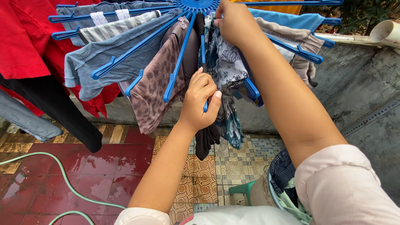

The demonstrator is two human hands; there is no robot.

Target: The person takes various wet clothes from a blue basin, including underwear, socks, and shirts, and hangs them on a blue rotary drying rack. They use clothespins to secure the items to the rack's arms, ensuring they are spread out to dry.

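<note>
Right now the dark garment hangs off one blue arm of the radial drying rack, its lower end dangling just below my left hand. That hand is curled nearly closed around the tip of the arm and the cloth draped over it, fingers wrapped, thumb tucked in front. My right hand is up near the hub, fingers pinched together on the patterned cloth where it meets the rack (whether it grips fabric or plastic there I cannot tell).

I judge the dark piece to be light, limp and possibly damp, so it would sag and slide rather than hold any shape; the best hold looks to be where it folds over the arm, pinching both layers at once. The thin plastic arm will likely flex under a pull.

Around it, a brown mottled garment and a grey-blue one hang on neighbouring arms to the left, with red cloth beyond. Below, a green hose snakes over wet tiles, and a basket of clothes sits by my right elbow.
</note>
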